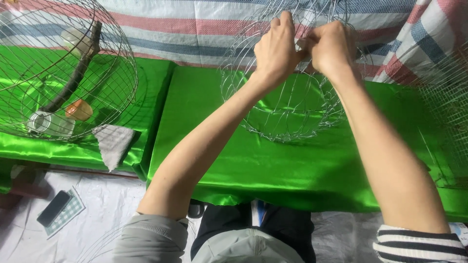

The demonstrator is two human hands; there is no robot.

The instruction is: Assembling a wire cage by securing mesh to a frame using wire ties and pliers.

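Observation:
A round, dome-shaped wire cage frame (287, 109) stands on a table draped in shiny green cloth (292, 170), in front of me. My left hand (275, 46) and my right hand (331, 46) are both raised at the frame's upper part, fingers pinched closed on its thin wires, knuckles almost touching. What lies between the fingertips is hidden by the hands. Both forearms reach up across the cloth.
A second, larger wire cage (63, 73) sits at the left with a dark perch (73, 73), an orange cup (79, 109) and a white cup (41, 122) inside. A grey rag (114, 143) lies beside it. A phone (53, 208) rests on the floor. Wire mesh (446, 112) stands at right.

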